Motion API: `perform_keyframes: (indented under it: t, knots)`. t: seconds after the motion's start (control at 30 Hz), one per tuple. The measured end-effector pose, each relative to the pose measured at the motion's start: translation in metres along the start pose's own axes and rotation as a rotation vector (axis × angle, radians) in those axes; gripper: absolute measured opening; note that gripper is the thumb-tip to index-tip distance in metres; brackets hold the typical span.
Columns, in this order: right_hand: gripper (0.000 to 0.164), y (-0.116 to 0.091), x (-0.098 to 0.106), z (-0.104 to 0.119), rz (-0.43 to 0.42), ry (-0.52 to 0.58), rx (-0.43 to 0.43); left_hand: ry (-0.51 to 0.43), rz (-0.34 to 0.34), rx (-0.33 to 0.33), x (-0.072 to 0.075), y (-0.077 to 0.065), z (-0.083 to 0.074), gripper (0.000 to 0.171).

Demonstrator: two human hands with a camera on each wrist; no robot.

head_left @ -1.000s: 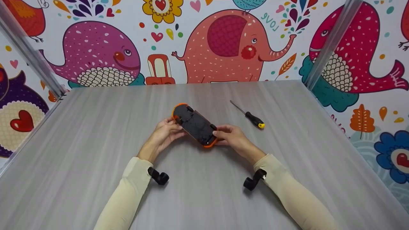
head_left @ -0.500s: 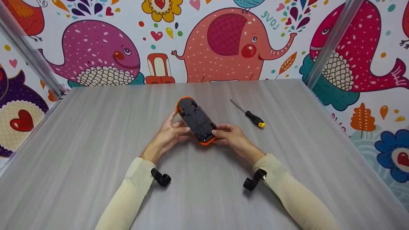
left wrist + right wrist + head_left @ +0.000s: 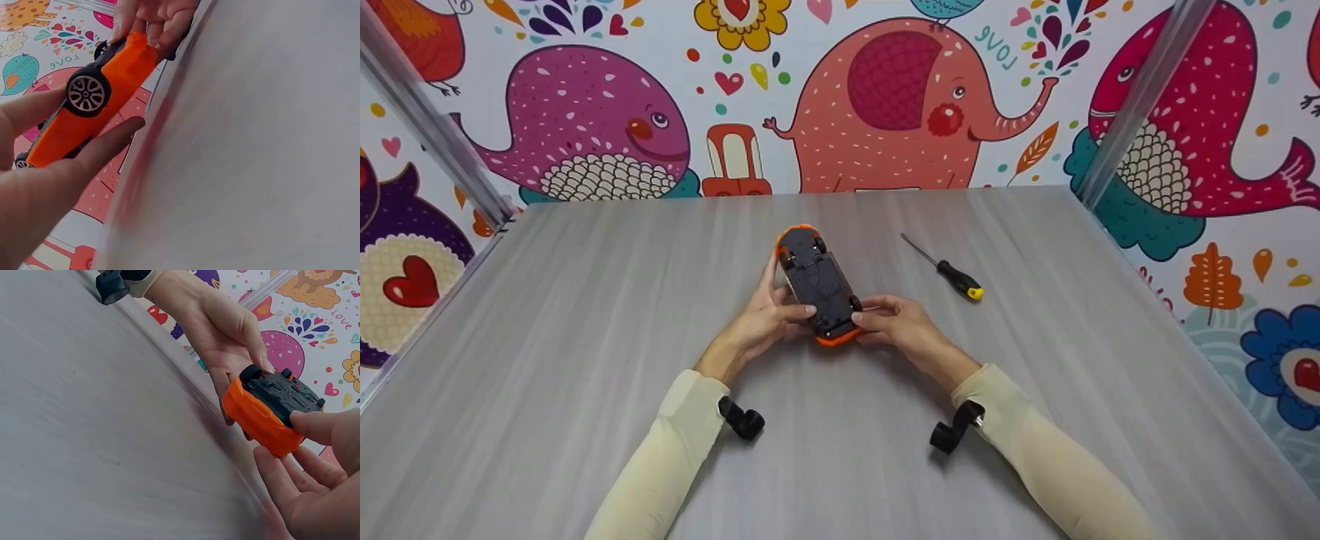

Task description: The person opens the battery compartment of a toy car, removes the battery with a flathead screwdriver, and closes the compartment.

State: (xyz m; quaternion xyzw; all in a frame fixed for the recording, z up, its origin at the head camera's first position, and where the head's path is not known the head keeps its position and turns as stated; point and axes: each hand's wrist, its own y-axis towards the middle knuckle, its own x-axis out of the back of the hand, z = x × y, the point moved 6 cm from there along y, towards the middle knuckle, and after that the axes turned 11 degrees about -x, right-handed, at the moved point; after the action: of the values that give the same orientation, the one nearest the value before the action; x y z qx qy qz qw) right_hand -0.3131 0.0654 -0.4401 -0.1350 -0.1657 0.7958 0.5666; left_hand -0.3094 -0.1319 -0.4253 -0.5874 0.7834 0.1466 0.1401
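Observation:
An orange toy car [image 3: 819,281] is held above the table with its black underside turned up toward the head camera. My left hand [image 3: 761,322] grips its left side, thumb on the edge of the underside and a finger stretched along the body. At the near right corner my right hand [image 3: 900,322] pinches the car, thumb on the underside and fingers beneath. In the left wrist view the orange side and a silver-spoked wheel [image 3: 88,93] show. The right wrist view shows one orange end of the car [image 3: 261,417] close to the right fingertips.
A screwdriver [image 3: 952,276] with a black and yellow handle lies on the grey table [image 3: 840,450] to the right of the car. Behind the table stands a wall [image 3: 885,105] printed with cartoon animals, with metal posts [image 3: 1140,105] at the corners.
The car has turned clockwise in the head view, its far end swinging up and right to stand more upright. My left hand has shifted slightly right along it; the screwdriver stays put.

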Motion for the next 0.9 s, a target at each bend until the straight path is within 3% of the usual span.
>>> perform_keyframes:
  t: [0.23,0.67,0.9]
  knots:
    - [0.047,-0.001,-0.002,0.000,-0.003,0.001,-0.007,0.073,-0.019,0.007,0.000,0.000,0.001,0.120]
    - [0.040,-0.003,-0.002,0.006,-0.023,-0.046,0.012,0.142,-0.068,0.058,0.002,-0.001,0.007,0.101]
    - [0.038,-0.007,0.000,0.014,-0.060,-0.131,0.052,0.128,-0.068,0.091,0.004,0.001,0.011,0.100]
